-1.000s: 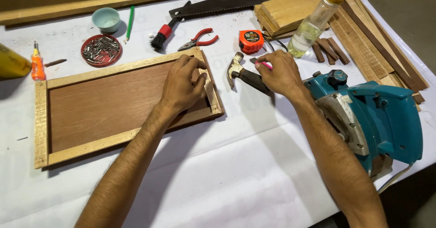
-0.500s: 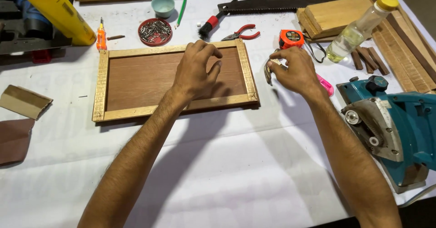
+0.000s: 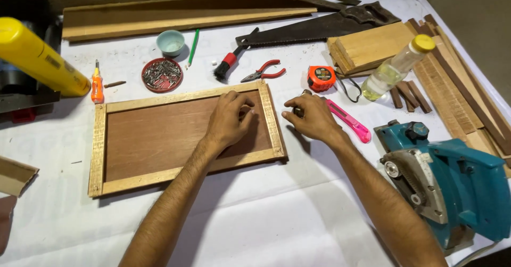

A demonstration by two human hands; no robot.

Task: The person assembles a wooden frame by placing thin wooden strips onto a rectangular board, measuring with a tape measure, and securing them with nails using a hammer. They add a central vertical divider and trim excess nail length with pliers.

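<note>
A wooden tray-like frame (image 3: 159, 134) with a brown panel and pale rim lies flat on the white-covered table. My left hand (image 3: 228, 120) rests on the panel near its right rail, fingertips pinched together; whether something small is between them I cannot tell. Just right of the frame's right rail (image 3: 269, 118), my right hand (image 3: 314, 119) is closed around the dark head of a hammer (image 3: 298, 111), whose handle is hidden under the hand. A pink utility knife (image 3: 350, 122) lies right beside that hand.
A blue circular saw (image 3: 452, 184) sits at the right. Behind lie an orange tape measure (image 3: 321, 78), red pliers (image 3: 263, 72), a handsaw (image 3: 319, 28), a plastic bottle (image 3: 396, 67), wood strips (image 3: 452, 86), a tin of nails (image 3: 162, 75), a small cup (image 3: 170, 42), and a yellow tube (image 3: 37, 56).
The view has shifted, so everything sits further right and lower. My right hand has brought the hammer in beside the frame's right rail. My left hand's fingers have curled into a pinch on the panel.
</note>
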